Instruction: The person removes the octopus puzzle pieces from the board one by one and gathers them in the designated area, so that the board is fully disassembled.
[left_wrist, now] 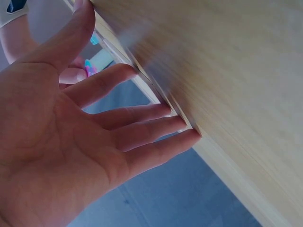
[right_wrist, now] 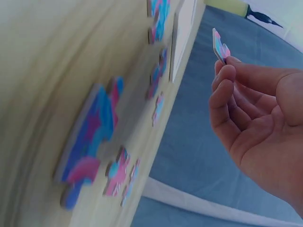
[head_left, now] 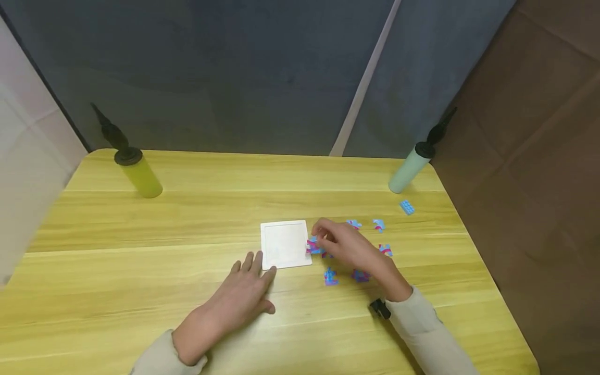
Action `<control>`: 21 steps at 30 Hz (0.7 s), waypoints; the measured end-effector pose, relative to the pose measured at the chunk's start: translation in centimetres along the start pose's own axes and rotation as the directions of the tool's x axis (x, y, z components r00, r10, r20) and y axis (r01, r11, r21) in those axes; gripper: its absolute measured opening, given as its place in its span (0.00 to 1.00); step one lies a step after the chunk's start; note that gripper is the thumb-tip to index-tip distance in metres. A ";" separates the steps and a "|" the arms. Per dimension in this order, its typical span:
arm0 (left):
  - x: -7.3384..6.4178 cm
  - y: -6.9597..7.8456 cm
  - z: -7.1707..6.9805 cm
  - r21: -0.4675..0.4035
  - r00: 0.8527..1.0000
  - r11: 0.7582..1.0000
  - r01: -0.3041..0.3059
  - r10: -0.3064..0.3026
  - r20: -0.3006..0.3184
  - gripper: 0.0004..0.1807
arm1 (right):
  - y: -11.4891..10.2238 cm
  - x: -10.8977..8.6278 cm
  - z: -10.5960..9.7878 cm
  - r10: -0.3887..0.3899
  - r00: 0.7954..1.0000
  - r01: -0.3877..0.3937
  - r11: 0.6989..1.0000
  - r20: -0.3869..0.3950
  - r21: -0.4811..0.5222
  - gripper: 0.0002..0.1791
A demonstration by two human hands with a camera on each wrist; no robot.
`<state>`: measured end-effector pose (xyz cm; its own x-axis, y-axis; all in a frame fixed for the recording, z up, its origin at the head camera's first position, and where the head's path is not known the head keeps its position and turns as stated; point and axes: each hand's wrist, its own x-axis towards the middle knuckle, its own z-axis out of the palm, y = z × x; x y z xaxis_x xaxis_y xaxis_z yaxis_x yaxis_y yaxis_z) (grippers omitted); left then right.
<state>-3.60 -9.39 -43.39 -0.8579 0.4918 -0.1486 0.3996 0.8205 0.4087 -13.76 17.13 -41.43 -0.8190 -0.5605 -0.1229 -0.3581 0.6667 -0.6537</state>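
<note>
My right hand [head_left: 349, 245] pinches a jigsaw puzzle piece [right_wrist: 219, 46] between thumb and fingers; the right wrist view shows it raised off the table. Close to that hand lies a square white puzzle tray [head_left: 286, 245], with no pieces visible inside its rim. The left hand [head_left: 241, 291] is spread, its straight fingertips by the tray's near left corner. Loose pink and blue puzzle pieces are scattered right of the tray, among them one piece [head_left: 330, 276] at the near side and another piece [head_left: 378, 225] farther back. Some are partly hidden under the right hand.
A yellow-green hand pump [head_left: 140, 174] with a black nozzle stands at the table's back left. A pale green pump [head_left: 409, 169] stands at the back right, near a blue toy brick [head_left: 407, 207]. Grey-blue cloth [head_left: 234, 78] hangs behind the wooden table [head_left: 117, 291].
</note>
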 end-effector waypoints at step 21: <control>-0.1 0.2 0.0 -0.002 1.000 1.000 0.026 -0.026 0.015 0.43 | 3.9 -4.0 -3.1 0.094 0.993 -0.083 0.986 -0.074 0.146 0.06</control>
<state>-3.44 -9.24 -43.26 -0.8631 0.4747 -0.1724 0.3765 0.8324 0.4066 -13.26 23.53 -41.19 -0.8799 -0.4575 -0.1285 -0.2200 0.6319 -0.7432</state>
